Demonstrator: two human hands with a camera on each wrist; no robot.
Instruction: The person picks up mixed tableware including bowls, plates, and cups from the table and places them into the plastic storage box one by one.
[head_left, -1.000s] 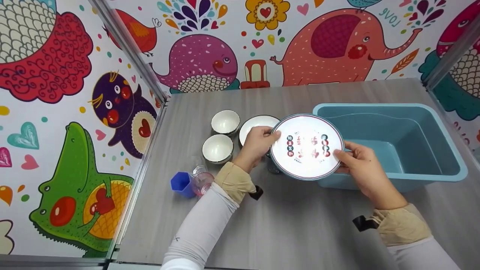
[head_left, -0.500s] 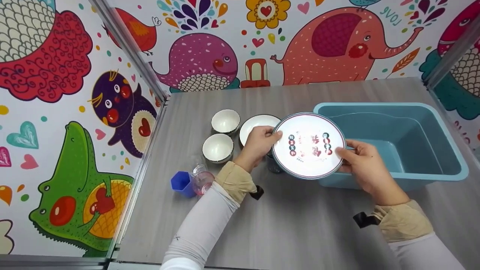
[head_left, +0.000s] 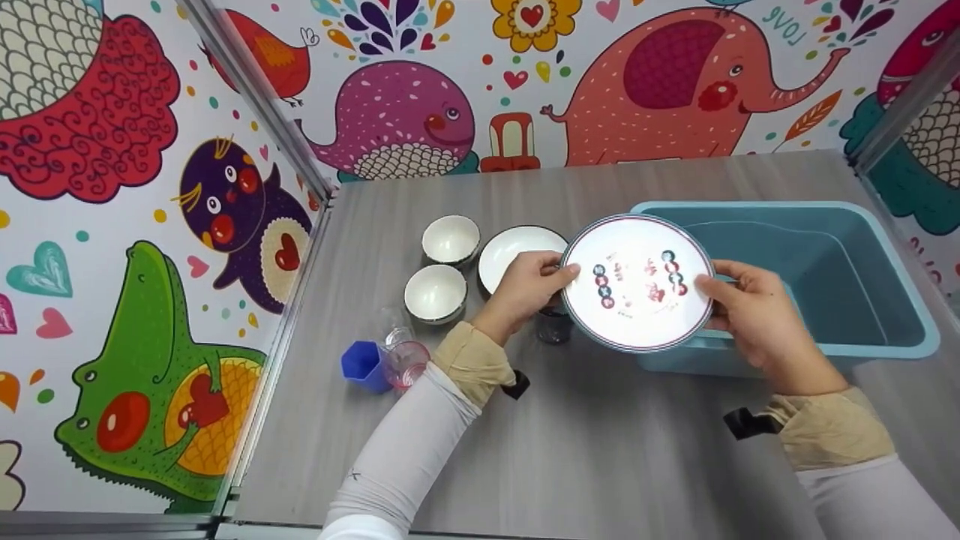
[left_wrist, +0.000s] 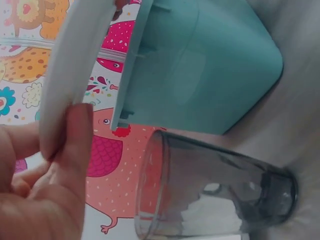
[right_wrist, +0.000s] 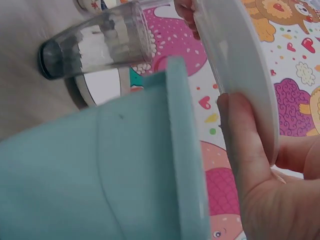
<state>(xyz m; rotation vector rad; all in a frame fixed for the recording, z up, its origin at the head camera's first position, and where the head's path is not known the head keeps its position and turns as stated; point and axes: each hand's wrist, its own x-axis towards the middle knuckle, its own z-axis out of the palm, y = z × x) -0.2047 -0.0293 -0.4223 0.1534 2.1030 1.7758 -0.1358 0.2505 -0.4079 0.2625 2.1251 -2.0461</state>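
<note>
Two hands hold a printed white plate near a blue-green bin

A person pinches a round white plate (head_left: 637,283) by opposite edges, the left hand (head_left: 525,292) on one side and the right hand (head_left: 765,319) on the other. Both thumbs lie on the printed face with fingers behind, a grip that probably keeps it level between the hands and leaves the red and dark print uncovered. The plate is tilted so that this face meets the person's gaze. It is held up off the table (head_left: 570,450), and from above it overlaps the left end of the bin (head_left: 892,349); the wrist views show a gap between them. A smoky glass (head_left: 553,328) stands just beside the bin, below the left hand. Further left sit a shallow dish (head_left: 517,244), two bowls (head_left: 442,266) and a blue cup (head_left: 365,367), perhaps grouped there to leave working room in front.
</note>
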